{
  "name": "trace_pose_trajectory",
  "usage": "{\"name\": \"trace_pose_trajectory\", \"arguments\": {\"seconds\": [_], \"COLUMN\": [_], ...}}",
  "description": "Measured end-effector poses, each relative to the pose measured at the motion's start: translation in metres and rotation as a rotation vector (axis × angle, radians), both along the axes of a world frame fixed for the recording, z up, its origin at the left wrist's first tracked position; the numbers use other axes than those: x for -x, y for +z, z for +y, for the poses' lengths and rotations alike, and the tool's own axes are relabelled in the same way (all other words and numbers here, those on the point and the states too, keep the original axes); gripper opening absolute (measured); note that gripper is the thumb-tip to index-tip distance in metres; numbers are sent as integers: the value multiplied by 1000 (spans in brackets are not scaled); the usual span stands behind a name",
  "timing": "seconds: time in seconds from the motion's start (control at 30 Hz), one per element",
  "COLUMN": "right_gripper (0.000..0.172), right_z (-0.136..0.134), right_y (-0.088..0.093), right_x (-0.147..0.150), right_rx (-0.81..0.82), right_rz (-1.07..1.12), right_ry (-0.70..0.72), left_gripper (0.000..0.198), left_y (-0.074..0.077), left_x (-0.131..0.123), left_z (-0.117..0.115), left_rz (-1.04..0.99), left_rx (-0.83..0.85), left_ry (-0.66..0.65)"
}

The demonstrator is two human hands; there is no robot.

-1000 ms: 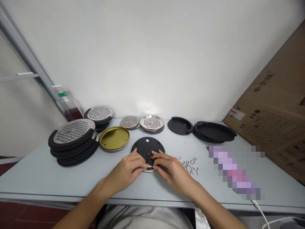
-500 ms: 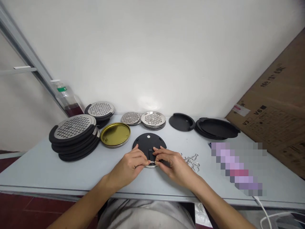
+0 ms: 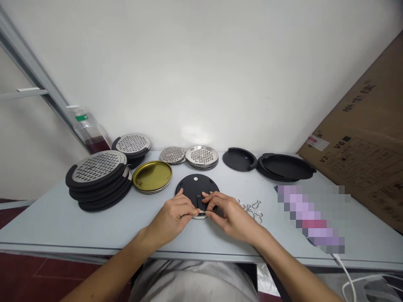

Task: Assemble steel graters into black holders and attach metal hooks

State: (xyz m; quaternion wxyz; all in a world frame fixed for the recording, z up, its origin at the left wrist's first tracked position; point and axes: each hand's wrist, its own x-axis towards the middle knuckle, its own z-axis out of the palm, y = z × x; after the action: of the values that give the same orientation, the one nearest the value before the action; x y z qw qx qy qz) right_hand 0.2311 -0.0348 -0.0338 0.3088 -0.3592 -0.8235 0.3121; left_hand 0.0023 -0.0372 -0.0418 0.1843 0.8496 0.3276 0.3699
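A round black disc (image 3: pixel 195 184) with a white dot and a raised tab lies near the table's front. At its near edge, my left hand (image 3: pixel 178 214) and my right hand (image 3: pixel 228 214) pinch a small silvery metal piece (image 3: pixel 202 212) between them. The piece is too small to make out in full, and the fingers hide part of it. A silver rim shows under the disc's near side. Several metal wire clips (image 3: pixel 254 212) lie loose just right of my right hand.
Stacked black-rimmed graters (image 3: pixel 97 167) and gold lids (image 3: pixel 153 176) stand left. Perforated metal discs (image 3: pixel 201 156) and black trays (image 3: pixel 285 167) line the back. A bottle (image 3: pixel 91 134) is back left, a carton (image 3: pixel 362 155) right. A blurred purple object (image 3: pixel 308 218) with a white cable lies right.
The view has shifted very slightly. Both hands stay at the disc's near edge, with the fingertips a little farther apart on the metal piece.
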Motion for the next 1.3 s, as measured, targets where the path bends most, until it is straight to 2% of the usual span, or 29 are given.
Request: {"name": "trace_pose_trajectory", "arguments": {"seconds": [0.73,0.9,1.13,1.17,1.27,1.3], "right_gripper": [15,15,12,12,11,11], "right_z": [6,2,-5,-4,-3,-3], "right_y": [-2,-3,-2,-1,0,1], "right_x": [-1,1,4,4,6,7], "right_rx": [62,16,-104,-110,-91,-82], "right_rz": [82,89,-44,-46,-27,-27], "right_ry": [10,-15,-26,-31,-71,-85], "left_gripper": [19,17,14,18,55,60], "left_y": [-6,-7,2,2,1,0], "left_x": [-4,-2,4,5,8,10], "left_z": [0,1,5,5,6,6], "left_rz": [30,29,105,122,201,226], "left_rx": [-129,-104,-36,-28,-19,-15], "left_ry": [-16,-13,-24,-13,51,68]}}
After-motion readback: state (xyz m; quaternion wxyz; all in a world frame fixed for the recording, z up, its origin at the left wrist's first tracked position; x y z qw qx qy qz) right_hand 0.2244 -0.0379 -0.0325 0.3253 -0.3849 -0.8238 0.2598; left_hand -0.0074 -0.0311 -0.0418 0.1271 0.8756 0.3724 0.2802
